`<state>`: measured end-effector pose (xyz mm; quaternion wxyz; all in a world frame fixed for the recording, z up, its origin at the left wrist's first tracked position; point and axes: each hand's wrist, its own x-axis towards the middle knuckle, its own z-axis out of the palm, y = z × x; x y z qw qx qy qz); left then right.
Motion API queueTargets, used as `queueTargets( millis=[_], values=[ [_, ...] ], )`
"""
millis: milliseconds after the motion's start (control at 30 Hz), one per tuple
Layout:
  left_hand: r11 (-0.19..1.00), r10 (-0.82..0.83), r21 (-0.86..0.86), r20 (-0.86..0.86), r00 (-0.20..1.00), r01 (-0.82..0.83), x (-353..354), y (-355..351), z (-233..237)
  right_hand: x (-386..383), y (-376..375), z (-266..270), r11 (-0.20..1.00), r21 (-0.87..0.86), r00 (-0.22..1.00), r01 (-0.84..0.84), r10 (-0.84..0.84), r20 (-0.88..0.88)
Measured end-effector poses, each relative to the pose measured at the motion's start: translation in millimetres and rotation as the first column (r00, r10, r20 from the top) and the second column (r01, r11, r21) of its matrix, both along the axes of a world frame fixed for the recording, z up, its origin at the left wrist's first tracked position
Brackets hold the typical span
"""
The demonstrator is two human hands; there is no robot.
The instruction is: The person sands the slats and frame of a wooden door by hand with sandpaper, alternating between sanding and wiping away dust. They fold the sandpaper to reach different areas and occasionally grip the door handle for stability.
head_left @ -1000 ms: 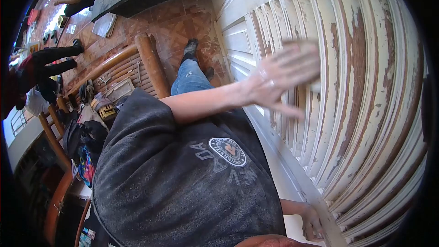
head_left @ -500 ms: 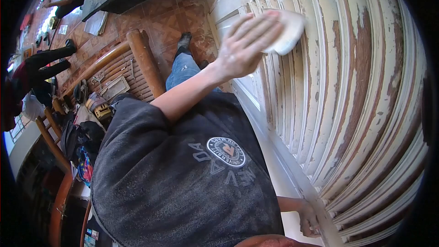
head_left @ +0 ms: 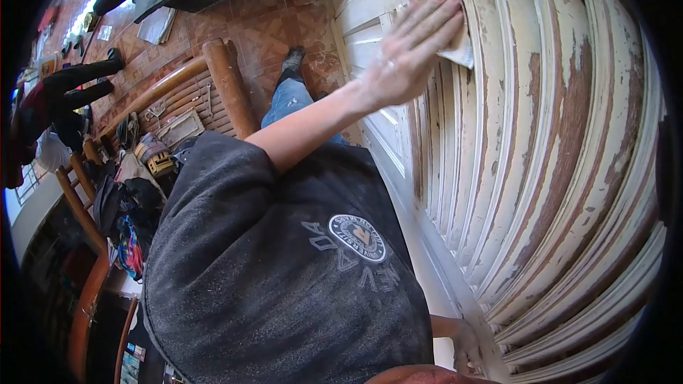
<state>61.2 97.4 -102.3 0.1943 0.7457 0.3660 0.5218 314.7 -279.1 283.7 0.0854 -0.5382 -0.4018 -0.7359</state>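
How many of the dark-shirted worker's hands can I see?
2: the left hand over a whitish pad at the slatted panel; the right hand at the picture's lower right. Neither is fully hidden.

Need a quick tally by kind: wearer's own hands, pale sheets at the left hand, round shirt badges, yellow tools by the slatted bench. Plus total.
Own hands: 2 (left hand, right hand)
Pale sheet under the left fingers: 1
Round badge on the shirt: 1
Yellow tool: 1
Total: 5
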Motion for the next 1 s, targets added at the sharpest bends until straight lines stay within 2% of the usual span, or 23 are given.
queueTargets(
  millis=[67,100,200,267,300,333,400,433,467,533,567,667,700,733,800,833,867,933,967,1000],
  values=[
    [0.945,-0.285,0.21,0.157,0.946,0.25,16.4,-8.8,-14.9,5.1,6.8,-4.8,1.0,-0.001,1.0,-0.015,0.015,-0.009],
    [0.894,-0.4,0.282,0.151,0.904,0.349,20.5,-25.5,-18.3,8.2,11.4,-8.3,1.0,0.0,1.0,-0.025,0.025,-0.015],
    [0.888,-0.365,0.333,0.087,0.927,0.319,8.0,-3.3,-14.3,14.9,19.1,-15.8,0.999,-0.002,0.999,-0.041,0.041,-0.029],
    [0.989,-0.129,0.064,-0.055,0.99,0.132,-12.9,13.1,13.7,11.0,11.8,-16.0,1.0,-0.005,0.999,-0.024,0.024,-0.033],
    [0.996,-0.06,0.064,-0.026,0.998,0.061,7.1,5.6,3.5,7.9,8.1,-16.1,1.0,-0.003,0.999,-0.014,0.014,-0.033],
    [0.978,-0.169,0.14,0.122,0.978,0.152,17.2,-2.5,-7.9,6.7,7.0,-19.5,1.0,0.007,0.999,-0.012,0.013,-0.035],
    [0.871,-0.465,0.227,0.096,0.88,0.435,16.8,-40.4,-9.7,6.8,8.9,-24.6,1.0,0.017,0.999,-0.02,0.021,-0.041],
    [0.876,-0.458,0.155,-0.026,0.889,0.456,2.9,-46.8,5.5,7.1,9.5,-27.0,1.0,0.02,0.999,-0.023,0.024,-0.043],
    [0.877,-0.458,0.154,-0.023,0.889,0.456,-2.6,-29.6,10.1,7.1,9.6,-27.8,0.999,0.02,0.999,-0.025,0.025,-0.044],
    [0.956,-0.294,0.02,0.068,0.953,0.293,-6.2,8.5,7.6,2.2,2.9,-27.5,1.0,0.018,0.999,-0.009,0.01,-0.042],
    [0.952,-0.305,0.017,0.071,0.95,0.304,-3.3,1.1,8.6,-1.3,-1.4,-27.0,1.0,0.017,0.999,0.001,0.0,-0.042],
    [0.898,-0.436,0.159,0.181,0.882,0.411,14.3,-46.7,11.1,-0.7,-1.0,-36.4,0.999,0.036,0.998,-0.007,0.009,-0.055],
    [0.852,-0.523,0.172,0.216,0.824,0.495,24.5,-72.9,4.4,2.3,3.2,-43.0,0.999,0.046,0.998,-0.02,0.023,-0.063],
    [0.796,-0.605,-0.011,0.028,0.796,0.605,2.2,-87.2,11.1,5.1,6.9,-47.9,0.998,0.05,0.997,-0.03,0.034,-0.071],
    [0.916,-0.375,0.16,0.015,0.927,0.368,13.0,-62.3,0.4,4.3,3.8,-50.3,0.999,0.041,0.996,-0.027,0.03,-0.082],
    [0.971,-0.193,0.145,-0.002,0.981,0.191,12.2,-46.2,1.9,1.9,-1.3,-49.5,0.999,0.037,0.996,-0.017,0.02,-0.082],
    [0.992,-0.115,0.039,-0.034,0.993,0.116,6.2,-32.2,10.0,-0.3,-6.5,-48.3,0.999,0.036,0.997,-0.007,0.01,-0.078],
    [0.99,-0.138,-0.028,-0.047,0.989,0.137,17.4,-47.8,8.5,-4.1,-15.7,-48.9,0.999,0.042,0.997,0.007,-0.004,-0.075],
    [0.933,-0.36,0.053,0.048,0.932,0.357,21.4,-62.5,1.6,-3.0,-15.5,-51.7,0.999,0.049,0.997,0.002,0.002,-0.077],
    [0.826,-0.561,0.151,0.12,0.819,0.543,22.8,-83.0,-7.0,-0.7,-12.9,-54.6,0.999,0.053,0.997,-0.009,0.013,-0.08]
  ],
)
